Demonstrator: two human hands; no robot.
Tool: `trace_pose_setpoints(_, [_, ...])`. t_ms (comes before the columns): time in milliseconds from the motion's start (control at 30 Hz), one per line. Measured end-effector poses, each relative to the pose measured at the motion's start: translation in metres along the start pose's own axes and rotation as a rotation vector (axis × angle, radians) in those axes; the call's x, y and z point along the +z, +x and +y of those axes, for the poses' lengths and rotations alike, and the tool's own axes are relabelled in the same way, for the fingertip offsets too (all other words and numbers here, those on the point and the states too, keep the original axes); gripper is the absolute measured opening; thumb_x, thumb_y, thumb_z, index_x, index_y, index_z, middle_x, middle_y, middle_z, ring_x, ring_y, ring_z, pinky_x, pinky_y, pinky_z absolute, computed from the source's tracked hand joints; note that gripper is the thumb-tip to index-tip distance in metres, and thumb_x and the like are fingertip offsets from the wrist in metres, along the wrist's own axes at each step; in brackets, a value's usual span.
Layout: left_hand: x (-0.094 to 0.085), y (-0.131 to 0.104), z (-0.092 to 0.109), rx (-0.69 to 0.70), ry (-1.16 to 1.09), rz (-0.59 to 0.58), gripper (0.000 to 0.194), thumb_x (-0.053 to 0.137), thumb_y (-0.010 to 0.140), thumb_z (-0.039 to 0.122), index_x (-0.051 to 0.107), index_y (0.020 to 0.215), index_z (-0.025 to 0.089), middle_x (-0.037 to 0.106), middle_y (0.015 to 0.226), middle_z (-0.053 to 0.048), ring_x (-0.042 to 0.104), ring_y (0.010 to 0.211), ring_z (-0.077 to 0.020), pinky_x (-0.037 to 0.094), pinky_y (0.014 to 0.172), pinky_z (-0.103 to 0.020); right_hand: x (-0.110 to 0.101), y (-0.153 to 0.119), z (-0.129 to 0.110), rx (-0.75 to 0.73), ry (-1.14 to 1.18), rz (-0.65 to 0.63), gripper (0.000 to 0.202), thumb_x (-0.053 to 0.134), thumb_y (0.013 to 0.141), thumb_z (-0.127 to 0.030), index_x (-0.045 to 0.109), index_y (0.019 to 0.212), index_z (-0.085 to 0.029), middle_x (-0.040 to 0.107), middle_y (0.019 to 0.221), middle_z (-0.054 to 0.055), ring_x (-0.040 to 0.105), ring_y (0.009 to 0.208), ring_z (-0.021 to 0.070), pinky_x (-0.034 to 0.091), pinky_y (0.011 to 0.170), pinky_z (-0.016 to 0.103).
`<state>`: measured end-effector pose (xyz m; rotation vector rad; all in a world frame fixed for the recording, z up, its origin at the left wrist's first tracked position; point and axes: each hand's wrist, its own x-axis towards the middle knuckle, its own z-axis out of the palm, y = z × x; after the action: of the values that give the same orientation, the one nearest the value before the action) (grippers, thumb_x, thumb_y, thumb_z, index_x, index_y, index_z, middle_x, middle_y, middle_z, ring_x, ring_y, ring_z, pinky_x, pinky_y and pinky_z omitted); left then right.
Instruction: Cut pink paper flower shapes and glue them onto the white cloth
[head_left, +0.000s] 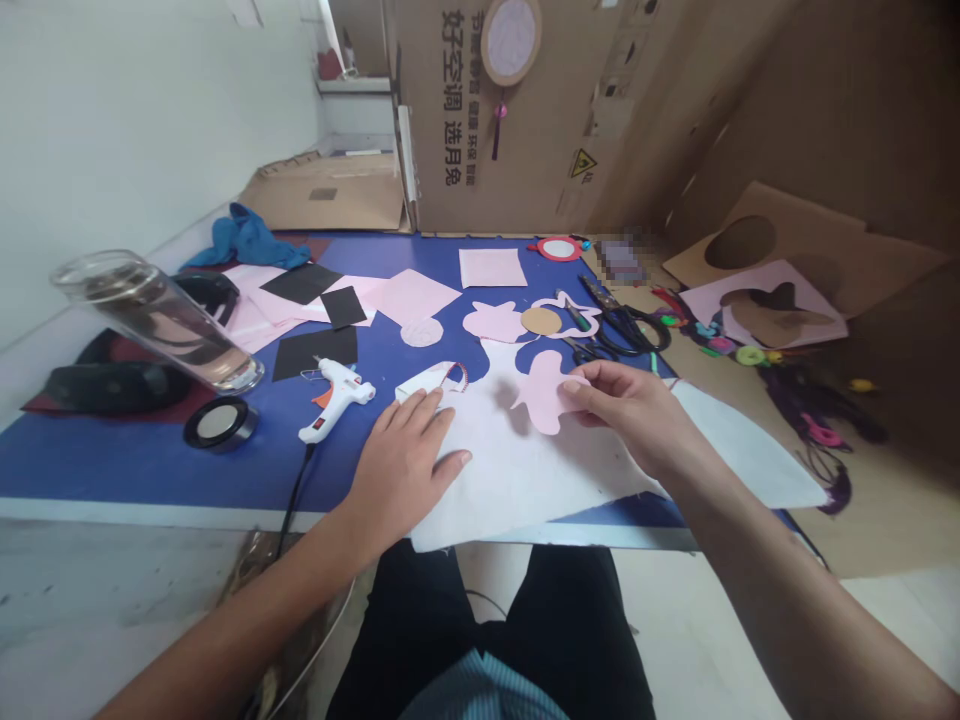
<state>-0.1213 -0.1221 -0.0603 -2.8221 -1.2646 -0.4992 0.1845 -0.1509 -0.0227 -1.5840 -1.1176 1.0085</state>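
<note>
My right hand (626,405) pinches a pink paper cutout (546,392) with wavy edges by its right side, a little above a white cloth (495,470). Flat on that cloth's left part rests my left hand (405,460), fingers stretched out and holding nothing. Its fingertips touch or lie close to a folded white piece with a red stitched edge (431,382). To the left of this hand lies a white glue gun (337,398) with an orange trigger. Beyond the cloth are another pink cutout (493,322), a tan disc (541,321) and a round whitish piece (421,332).
A tilted-looking glass of water (180,330) and a black round tin (220,424) stand at left. Black scissors (626,322), pink sheets (416,297) and black squares (319,350) lie on the blue table (150,470). Cardboard (517,180) walls the back and right.
</note>
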Motion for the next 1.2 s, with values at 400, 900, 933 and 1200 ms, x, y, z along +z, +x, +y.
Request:
trace_pose_setpoints(400, [-0.017,0.028,-0.025,-0.087,0.077,0.058,0.038,0.051,0.107,0.028,0.072,0.137,0.016,0.062,0.159,-0.021,0.057,0.148,-0.0448,0.048,0.118,-0.069,-0.006,-0.004,0.008,0.088,0.013,0.062,0.048,0.096,0.07,-0.064,0.072,0.084,-0.025,0.069,0.076,-0.001,0.056,0.065,0.0155,0.045,0.061,0.029])
trace_pose_setpoints(900, [-0.008,0.082,-0.049,-0.103,0.114,0.059,0.042,0.05,0.103,0.015,0.074,0.137,0.019,0.06,0.162,-0.018,0.051,0.153,-0.0431,0.045,0.121,-0.07,-0.013,-0.001,0.028,0.094,0.002,0.004,0.041,0.091,0.079,-0.06,0.071,0.087,-0.026,0.07,0.081,-0.001,0.055,0.067,0.0158,0.043,0.062,0.029])
trace_pose_setpoints(933, [-0.013,0.081,-0.051,-0.106,0.12,0.067,0.041,0.05,0.102,0.014,0.075,0.135,0.019,0.059,0.163,-0.018,0.05,0.154,-0.0443,0.045,0.121,-0.072,-0.013,-0.001,0.028,0.095,-0.01,0.006,0.041,0.091,0.08,-0.061,0.071,0.087,-0.026,0.07,0.081,-0.001,0.055,0.067,0.0159,0.043,0.062,0.029])
trace_pose_setpoints(1200, [-0.037,0.03,-0.013,-0.108,-0.037,0.051,0.04,0.049,0.107,0.022,0.071,0.139,0.016,0.067,0.154,-0.014,0.063,0.142,-0.0352,0.055,0.117,-0.056,-0.013,-0.005,0.02,0.119,-0.002,-0.013,0.046,0.092,0.077,-0.063,0.066,0.081,-0.025,0.059,0.069,-0.004,0.048,0.06,0.0131,0.034,0.053,0.027])
